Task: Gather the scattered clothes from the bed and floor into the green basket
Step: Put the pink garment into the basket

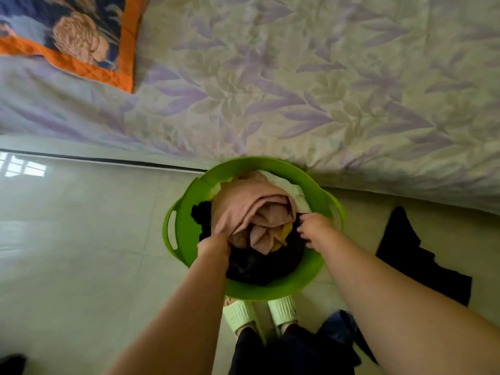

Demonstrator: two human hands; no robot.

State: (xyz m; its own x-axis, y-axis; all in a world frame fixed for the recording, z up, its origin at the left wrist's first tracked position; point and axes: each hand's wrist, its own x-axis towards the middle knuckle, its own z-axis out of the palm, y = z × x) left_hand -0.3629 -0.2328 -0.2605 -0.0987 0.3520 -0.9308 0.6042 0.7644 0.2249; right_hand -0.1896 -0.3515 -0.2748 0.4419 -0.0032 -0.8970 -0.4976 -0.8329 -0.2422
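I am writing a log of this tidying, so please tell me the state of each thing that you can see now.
green basket: on the floor by the bed, holding clothes
pink garment: on top of the pile in the basket
black garment: lying on the floor, outside the basket
left hand: gripping the pink garment
right hand: fingers curled on the pile
bed cover: no clothes on it

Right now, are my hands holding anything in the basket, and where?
The left hand grips the pink garment at its near lower edge. The right hand touches the dark clothes; whether it grips is unclear.
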